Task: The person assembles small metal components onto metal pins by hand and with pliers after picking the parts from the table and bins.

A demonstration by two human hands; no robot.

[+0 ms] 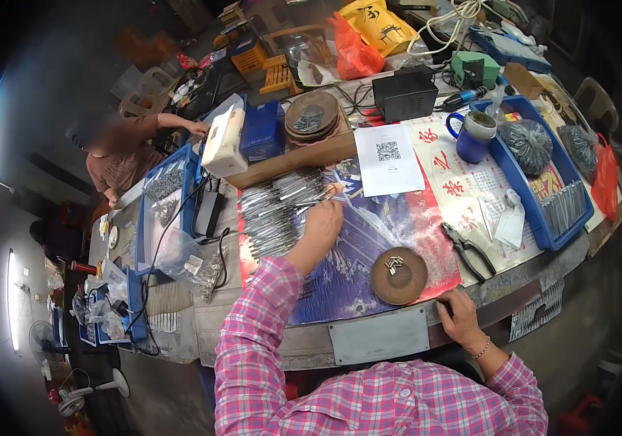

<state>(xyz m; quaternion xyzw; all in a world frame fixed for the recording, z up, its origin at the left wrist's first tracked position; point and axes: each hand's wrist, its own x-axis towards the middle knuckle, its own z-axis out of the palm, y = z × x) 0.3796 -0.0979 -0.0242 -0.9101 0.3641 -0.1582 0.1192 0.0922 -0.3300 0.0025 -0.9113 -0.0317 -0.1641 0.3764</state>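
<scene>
My left hand (pixel 323 224) reaches over the table to the right end of a pile of thin silvery metal rods (pixel 271 218). Its fingers are drawn together in a pinch, and whatever lies between the tips is too small to make out. My right hand (pixel 460 317) rests at the table's near edge, loosely bent with thumb and fingers apart; no held thing shows, though the palm is hidden. Close to it sits a round brown dish (pixel 399 285) with several small, pale metal pieces (pixel 394 265) inside. Black-handled pliers (pixel 468 252) lie to the dish's right.
A white printed sheet (pixel 388 178) lies beyond my left hand. Blue trays (pixel 571 225) with bagged parts and a blue mug (pixel 474 136) stand at right. Behind are stacked brown dishes (pixel 312 115) and a black box (pixel 404 94). Another person (pixel 125 160) sits across at left, reaching toward a white box (pixel 224 145).
</scene>
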